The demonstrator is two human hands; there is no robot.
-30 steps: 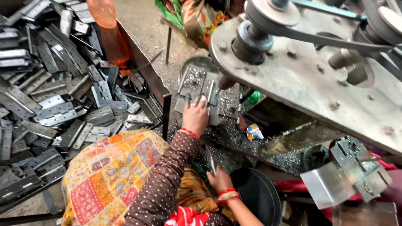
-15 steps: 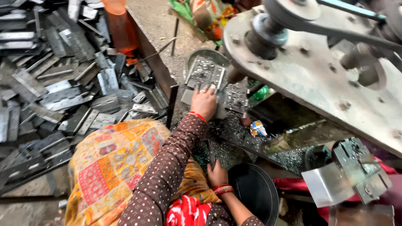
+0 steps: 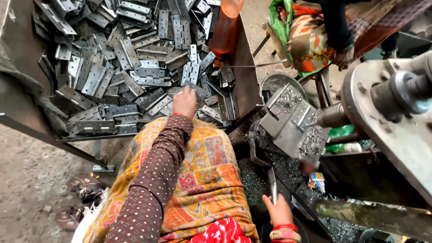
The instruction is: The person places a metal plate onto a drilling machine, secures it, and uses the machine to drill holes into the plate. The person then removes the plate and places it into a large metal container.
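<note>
while the view looks straight down past a patterned orange cloth (image 3: pixel 198 180) over the person's lap, the far left of the frame shows bare dirt ground with a pair of worn sandals (image 3: pixel 78 189) lying near a dark metal frame leg. above that, a wide tray (image 3: pixel 27 121) holds a heap of grey metal hinges (image 3: pixel 121 58), flat perforated plates piled at all angles and filling most of the upper left.

the left hand (image 3: pixel 185 101), in a brown dotted sleeve, reaches out over the near edge of that heap. its fingers are curled down onto one hinge plate (image 3: pixel 188 87) at the pile's edge and seem to pinch it, though how firmly it is held cannot be told from here. just beyond, an orange plastic container (image 3: pixel 225 27) stands upright against the tray's right wall.

further right, a grey metal jig (image 3: pixel 290 121) strewn with silvery shavings sits below a horizontal drill spindle (image 3: pixel 333 117). near the bottom, the right hand (image 3: pixel 278 211), with red bangles at the wrist, is closed around the lower end of a slim metal lever (image 3: pixel 273 184) that rises toward the jig. on the far right, a heavy round machine plate (image 3: pixel 391 130) with a shaft fills the edge, and another person in colourful cloth (image 3: pixel 310 36) sits at the top.
</note>
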